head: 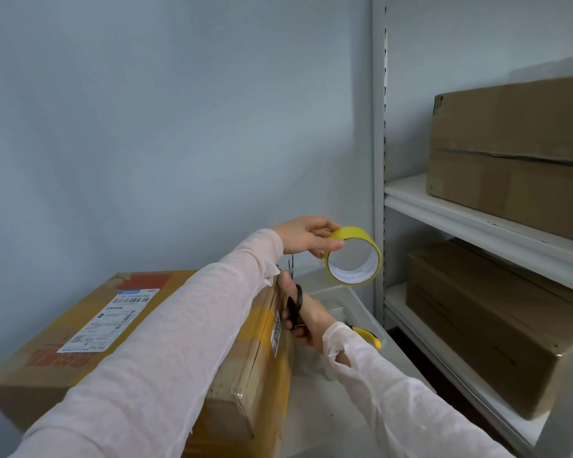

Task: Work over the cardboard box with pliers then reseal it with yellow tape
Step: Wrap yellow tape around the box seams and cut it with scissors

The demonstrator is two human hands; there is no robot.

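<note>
Pale blue-grey wall (146,127) fills most of the view, bare and evenly lit, and meets a white metal shelving unit (378,160) at the right. The unit's slotted upright runs from top to bottom, and its white shelves carry plain brown cartons (510,143), two stacked on the upper board and one long one on the board below. Against the wall at lower left, the cardboard box (63,352) sits on a light worktop (318,424). It has a white shipping label (110,320) on its top face, and a strip of yellow tape runs down its near side. The left hand (306,236) reaches across the box in a thin pale pink sleeve. Its fingers pinch the rim of the roll of yellow tape (353,256), which is held in the air above the box's right edge, near the upright. Just below, the right hand (308,317) has its fingers through the black handles of scissors (294,304), blades pointing up beside the box's corner. Right of the box a clear plastic bin (361,304) stands on the worktop. The pliers (368,335), with yellow grips, lie inside it, partly hidden behind the right wrist.
</note>
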